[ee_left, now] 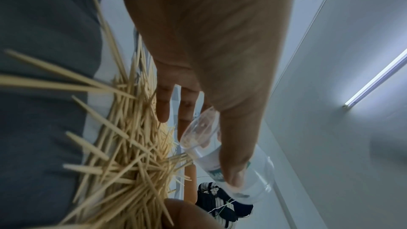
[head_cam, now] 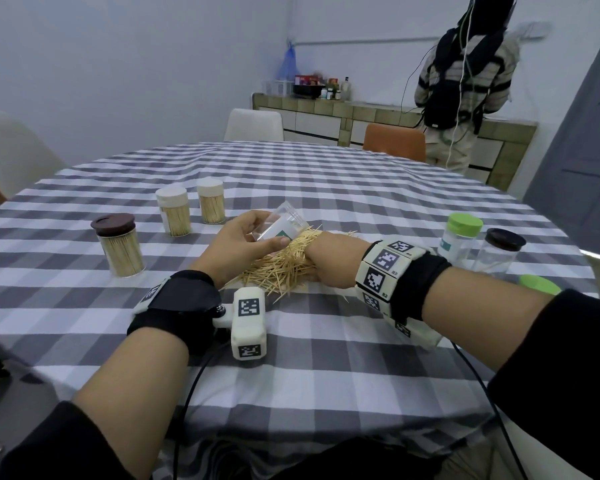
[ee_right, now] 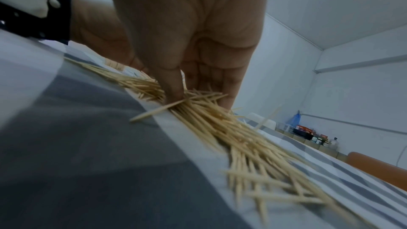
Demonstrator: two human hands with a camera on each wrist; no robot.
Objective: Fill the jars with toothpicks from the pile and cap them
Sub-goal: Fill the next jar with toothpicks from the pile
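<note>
At the centre of the head view, the left hand (head_cam: 238,242) holds an uncapped clear jar (head_cam: 283,225) tilted on its side, mouth toward the toothpick pile (head_cam: 281,268) on the checked bench (head_cam: 326,341). The right hand (head_cam: 329,259) rests on the pile, thumb and fingers (ee_right: 174,86) closing on a bunch of sticks. Three filled, capped jars (head_cam: 174,211) stand at left centre; a green-lidded jar (head_cam: 459,242) and a dark-lidded jar (head_cam: 499,251) stand at right
</note>
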